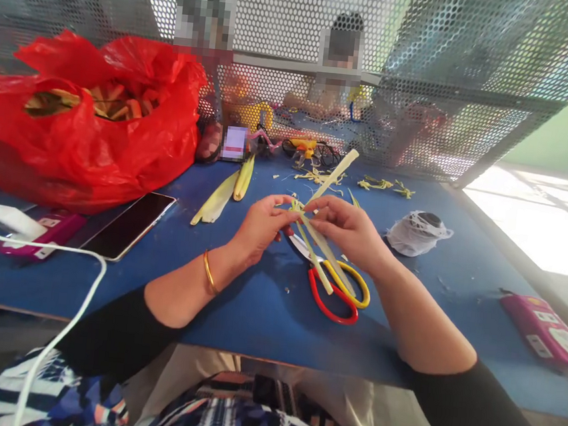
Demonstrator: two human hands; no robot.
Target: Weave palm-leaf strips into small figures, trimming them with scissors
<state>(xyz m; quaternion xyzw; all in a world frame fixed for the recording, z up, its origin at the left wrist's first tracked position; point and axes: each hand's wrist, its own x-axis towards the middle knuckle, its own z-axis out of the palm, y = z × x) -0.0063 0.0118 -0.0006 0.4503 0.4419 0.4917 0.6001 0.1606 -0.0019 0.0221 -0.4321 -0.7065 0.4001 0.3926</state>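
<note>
My left hand [262, 228] is closed, thumb and fingers pinching a small bundle of pale green leaf strips [335, 178]. Close beside it, my right hand [345, 229] pinches the same strips near their crossing point. One long strip sticks up and away, while others hang down toward me. Under the hanging strips lie scissors [335, 312] with one red and one yellow handle, their blades partly hidden by my hands. Left of centre, two pale leaf pieces [218, 196] rest on the blue table [253, 324].
A red plastic bag [173, 115] of leafy pieces fills the left. Near it are a phone [132, 225], white cable [93, 288] and purple power strip [55, 234]. A white-wrapped spool [417, 234] and another purple strip [549, 329] lie right. People sit behind the perforated screen [282, 25].
</note>
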